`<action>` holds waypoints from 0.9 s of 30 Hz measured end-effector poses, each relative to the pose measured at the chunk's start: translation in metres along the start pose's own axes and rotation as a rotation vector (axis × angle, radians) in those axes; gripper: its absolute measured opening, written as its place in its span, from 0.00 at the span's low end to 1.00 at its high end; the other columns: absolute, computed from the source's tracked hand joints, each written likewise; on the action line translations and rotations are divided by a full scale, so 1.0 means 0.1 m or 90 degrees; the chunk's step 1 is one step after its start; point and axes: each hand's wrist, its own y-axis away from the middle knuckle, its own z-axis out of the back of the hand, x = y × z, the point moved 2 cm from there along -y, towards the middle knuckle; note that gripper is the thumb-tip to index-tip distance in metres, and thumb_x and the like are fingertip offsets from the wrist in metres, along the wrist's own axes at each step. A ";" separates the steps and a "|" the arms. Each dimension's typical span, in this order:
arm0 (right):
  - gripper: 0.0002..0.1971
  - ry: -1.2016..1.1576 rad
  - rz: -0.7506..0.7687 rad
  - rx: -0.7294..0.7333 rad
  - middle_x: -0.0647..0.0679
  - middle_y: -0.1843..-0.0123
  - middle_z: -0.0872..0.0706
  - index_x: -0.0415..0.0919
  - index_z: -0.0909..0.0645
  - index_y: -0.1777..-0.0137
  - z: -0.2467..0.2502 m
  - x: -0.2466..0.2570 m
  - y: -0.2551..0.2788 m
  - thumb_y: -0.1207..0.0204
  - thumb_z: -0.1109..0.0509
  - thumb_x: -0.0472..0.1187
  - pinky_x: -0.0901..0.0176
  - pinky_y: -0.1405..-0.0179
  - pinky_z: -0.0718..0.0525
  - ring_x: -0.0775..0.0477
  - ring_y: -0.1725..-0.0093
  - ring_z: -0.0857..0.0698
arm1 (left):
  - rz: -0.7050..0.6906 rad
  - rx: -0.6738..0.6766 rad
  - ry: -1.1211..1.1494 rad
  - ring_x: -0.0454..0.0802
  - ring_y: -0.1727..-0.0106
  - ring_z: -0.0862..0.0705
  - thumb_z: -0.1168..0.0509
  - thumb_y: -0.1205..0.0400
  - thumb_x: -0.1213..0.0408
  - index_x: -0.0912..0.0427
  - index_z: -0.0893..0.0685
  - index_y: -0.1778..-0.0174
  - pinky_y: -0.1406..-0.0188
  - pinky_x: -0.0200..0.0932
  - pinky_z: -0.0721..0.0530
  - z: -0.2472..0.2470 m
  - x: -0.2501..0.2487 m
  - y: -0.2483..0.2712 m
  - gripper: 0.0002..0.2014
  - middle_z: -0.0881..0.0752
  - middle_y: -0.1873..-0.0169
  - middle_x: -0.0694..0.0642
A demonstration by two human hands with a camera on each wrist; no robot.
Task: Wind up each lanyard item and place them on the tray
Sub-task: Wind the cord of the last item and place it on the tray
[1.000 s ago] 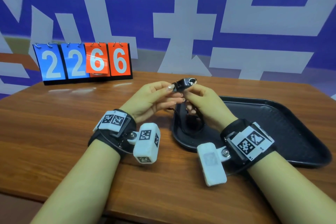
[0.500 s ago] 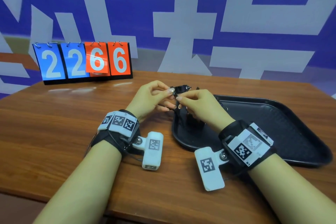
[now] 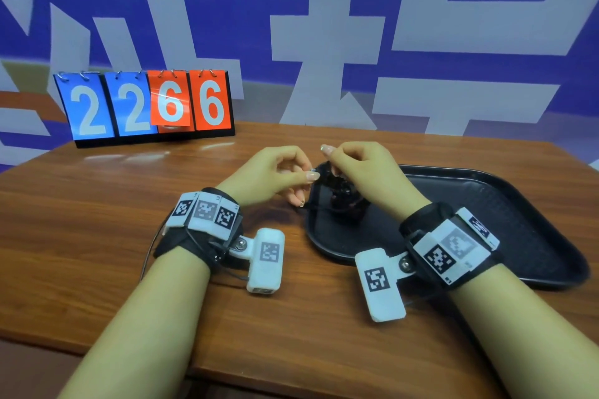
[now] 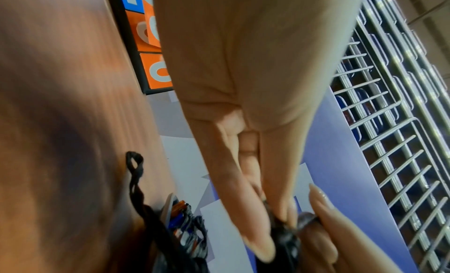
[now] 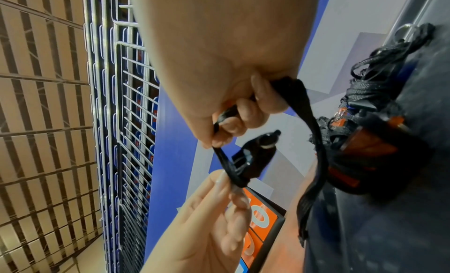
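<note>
A black lanyard strap (image 5: 314,135) with a black clip (image 5: 255,154) hangs between my hands above the left end of the black tray (image 3: 486,230). My right hand (image 3: 334,165) curls its fingers round the strap near the clip. My left hand (image 3: 309,173) pinches the strap's end just below the clip, thumb against fingertips (image 5: 224,179). The strap's loose length runs down onto the tray. A wound bundle (image 3: 345,201) of black cord with an orange and black body (image 5: 360,146) lies on the tray under my right hand. In the head view my fingers hide the clip.
A flip scoreboard (image 3: 146,107) reading 2266 stands at the back left of the wooden table (image 3: 97,220). A twisted black cord (image 4: 136,181) lies on the table near the tray's left edge. Behind the table is a blue and white wall.
Both hands have sunk a little toward the tray's left end. The clip, earlier held up above the fingers, is now tucked between the hands. My right hand has rolled knuckles up.
</note>
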 end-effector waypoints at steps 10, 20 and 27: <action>0.23 -0.153 -0.039 0.063 0.41 0.70 0.32 0.41 0.28 0.70 0.02 0.02 0.04 0.19 0.33 0.56 0.69 0.78 0.30 0.48 0.73 0.33 | -0.018 0.103 0.217 0.46 0.71 0.15 0.33 0.22 0.67 0.65 0.19 0.54 0.71 0.34 0.15 -0.04 -0.12 0.09 0.05 0.14 0.68 0.56; 0.24 -0.183 -0.057 0.085 0.55 0.79 0.33 0.48 0.23 0.73 -0.16 0.00 0.02 0.12 0.41 0.47 0.65 0.81 0.38 0.56 0.80 0.37 | -0.042 -0.034 0.388 0.44 0.68 0.14 0.35 0.20 0.66 0.61 0.23 0.55 0.71 0.30 0.15 -0.07 -0.06 0.01 0.03 0.14 0.66 0.56; 0.20 -0.119 -0.069 0.109 0.55 0.77 0.29 0.39 0.16 0.63 -0.18 -0.06 0.01 0.13 0.41 0.45 0.73 0.82 0.36 0.60 0.82 0.34 | -0.044 -0.126 0.244 0.46 0.66 0.12 0.34 0.16 0.71 0.64 0.21 0.53 0.66 0.36 0.12 -0.02 0.05 -0.06 0.02 0.13 0.66 0.54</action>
